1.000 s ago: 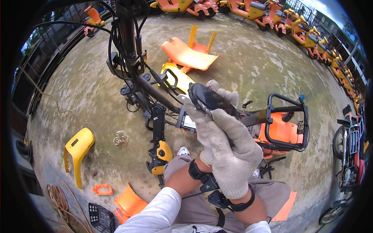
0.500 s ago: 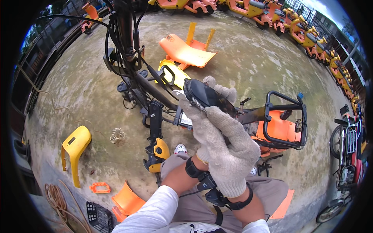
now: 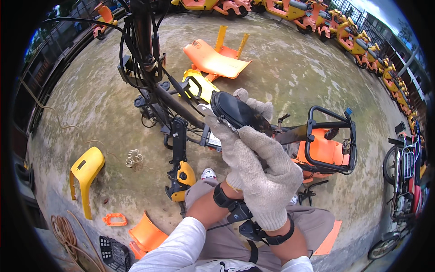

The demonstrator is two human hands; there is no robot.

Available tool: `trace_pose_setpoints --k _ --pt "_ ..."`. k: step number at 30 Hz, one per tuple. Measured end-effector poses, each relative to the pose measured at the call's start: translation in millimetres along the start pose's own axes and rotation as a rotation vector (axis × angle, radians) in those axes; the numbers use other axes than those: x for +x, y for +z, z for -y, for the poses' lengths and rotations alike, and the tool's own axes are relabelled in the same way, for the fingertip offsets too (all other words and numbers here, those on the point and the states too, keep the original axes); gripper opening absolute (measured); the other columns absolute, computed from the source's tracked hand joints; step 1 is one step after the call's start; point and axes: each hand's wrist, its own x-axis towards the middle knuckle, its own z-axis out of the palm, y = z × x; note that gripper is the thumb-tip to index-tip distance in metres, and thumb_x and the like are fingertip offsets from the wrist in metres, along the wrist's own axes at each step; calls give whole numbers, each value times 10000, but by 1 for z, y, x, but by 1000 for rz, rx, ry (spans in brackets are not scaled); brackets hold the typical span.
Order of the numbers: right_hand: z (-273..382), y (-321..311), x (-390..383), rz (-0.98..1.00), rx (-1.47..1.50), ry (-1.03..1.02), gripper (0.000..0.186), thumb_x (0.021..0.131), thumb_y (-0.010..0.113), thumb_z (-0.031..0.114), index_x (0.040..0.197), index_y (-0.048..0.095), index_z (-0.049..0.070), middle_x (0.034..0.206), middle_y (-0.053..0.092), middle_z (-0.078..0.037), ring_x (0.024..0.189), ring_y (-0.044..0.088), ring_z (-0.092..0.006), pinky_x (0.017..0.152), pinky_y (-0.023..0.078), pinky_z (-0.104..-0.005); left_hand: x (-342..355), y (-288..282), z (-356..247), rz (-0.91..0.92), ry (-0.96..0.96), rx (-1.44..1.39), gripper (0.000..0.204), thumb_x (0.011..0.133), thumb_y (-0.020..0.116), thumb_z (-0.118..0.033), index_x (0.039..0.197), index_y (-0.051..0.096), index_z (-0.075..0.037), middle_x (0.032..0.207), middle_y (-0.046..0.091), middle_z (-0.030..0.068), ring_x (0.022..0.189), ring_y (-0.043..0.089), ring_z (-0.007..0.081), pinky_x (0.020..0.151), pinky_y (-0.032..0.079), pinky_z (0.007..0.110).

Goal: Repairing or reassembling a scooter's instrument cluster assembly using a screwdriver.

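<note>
A glossy black part with an oval face (image 3: 233, 109) is held up in front of me over a stripped scooter frame (image 3: 181, 106); its exact kind I cannot tell. My left hand (image 3: 226, 147), in a pale knitted glove, grips it along the near side, and gloved fingertips curl over its far side. A flat whitish tip (image 3: 205, 109) sticks out beside the left fingers. Also gloved, my right hand (image 3: 269, 179) is closed, its fingertips pressed at the part's near rim beside a small shiny metal piece (image 3: 229, 124). What the right fingers pinch is hidden.
Orange body panels (image 3: 215, 59) and a yellow panel (image 3: 199, 86) lie beyond the frame. A yellow cover (image 3: 87, 165), a black crate (image 3: 113, 254) and coiled hose (image 3: 63, 231) are at left. The black rear rack (image 3: 333, 124) and a motorcycle (image 3: 405, 177) stand right. Scooters (image 3: 346, 34) line the back.
The whole view has shifted slightly. Both hands keep nearly the same pose around the black part.
</note>
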Motion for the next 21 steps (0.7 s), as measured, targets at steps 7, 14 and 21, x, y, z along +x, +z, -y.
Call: trace_pose_setpoints --k 7,14,21 --pt "5 -3 4 10 -45 36 279 875 758 5 1150 729 -30 1052 755 -95 958 694 -133 867 545 -271 -5 5 5 -55 18 -59 827 889 593 -713 1381 476 -58 1093 608 87 1026 622 219 1082 493 446" --pt "5 -3 5 -4 35 109 267 887 744 -3 1151 723 -42 1074 743 -103 968 691 -140 868 544 -272 -4 1 4 11 -92 -244 807 901 552 -723 1372 499 -69 1120 618 114 1067 621 247 1097 476 473" --pt "3 -7 12 -2 98 20 247 902 716 -26 1148 712 -53 1087 730 -106 970 694 -151 872 549 -272 -9 9 7 -45 -57 -183 722 917 576 -698 1301 525 -89 1036 617 60 987 630 203 1053 520 425"
